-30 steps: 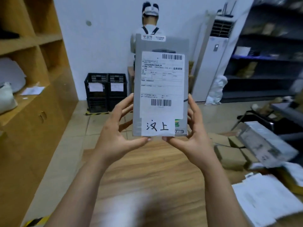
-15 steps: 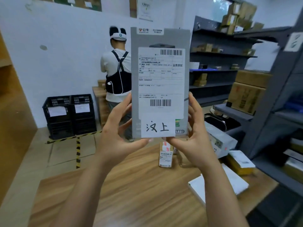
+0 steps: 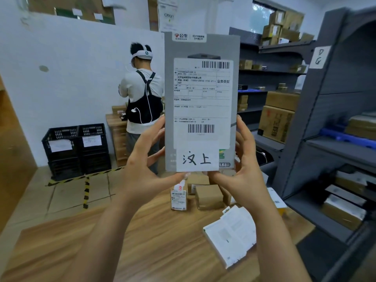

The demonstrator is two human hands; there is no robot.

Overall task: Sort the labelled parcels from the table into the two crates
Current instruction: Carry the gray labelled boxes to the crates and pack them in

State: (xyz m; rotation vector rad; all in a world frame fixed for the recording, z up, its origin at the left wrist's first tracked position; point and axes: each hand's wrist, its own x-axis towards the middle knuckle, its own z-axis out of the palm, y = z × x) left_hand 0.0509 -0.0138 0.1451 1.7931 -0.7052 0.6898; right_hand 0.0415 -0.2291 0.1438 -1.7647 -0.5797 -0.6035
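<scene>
A tall grey parcel [image 3: 201,110] is held upright above the table [image 3: 154,245], its long axis running 6 to 12 o'clock. Its lower end is gripped from both sides, the left hand [image 3: 145,169] curled round the 9 o'clock edge, the right hand [image 3: 245,167] round the 3 o'clock edge. The two black crates [image 3: 77,149] are seen at 9 o'clock, well apart, so the left hand is judged nearer.

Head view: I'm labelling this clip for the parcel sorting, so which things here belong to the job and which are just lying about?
Job: grey parcel, held upright by the left hand and right hand; black crates by the wall; labelled box, brown carton and white parcel on the table.
Lying about: cartons on the grey shelving; the other person.
</scene>
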